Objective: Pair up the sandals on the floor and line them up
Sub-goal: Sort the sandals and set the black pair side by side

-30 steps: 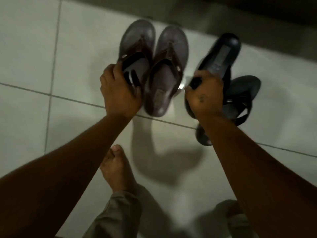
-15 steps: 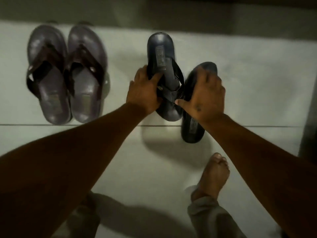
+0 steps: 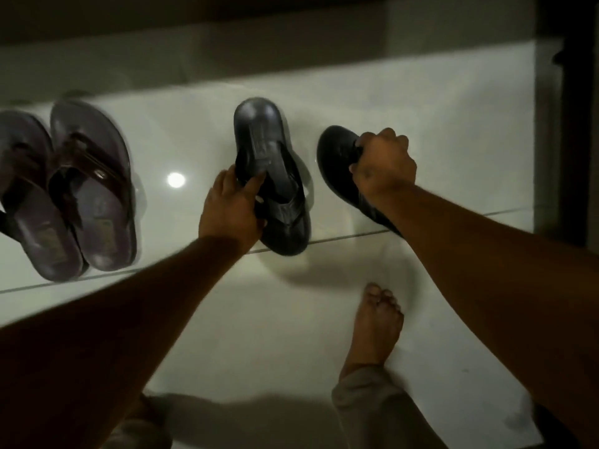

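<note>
Left hand (image 3: 230, 209) grips one black sandal (image 3: 275, 189) — right hand (image 3: 382, 163) grips the other black sandal (image 3: 337, 150), apart.

Person: two bare forearms, no sleeves; left hand (image 3: 231, 210) and right hand (image 3: 382, 165) without rings or watch. Bare foot (image 3: 376, 322). Grey-khaki trouser cuff (image 3: 366, 396) gathered at ankle.

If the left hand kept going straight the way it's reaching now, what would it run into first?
The left hand grips the nearer black sandal and points away from the person. Past the sandal's toe, only bare floor tile, then the dark wall base, though depth is unclear.
</note>
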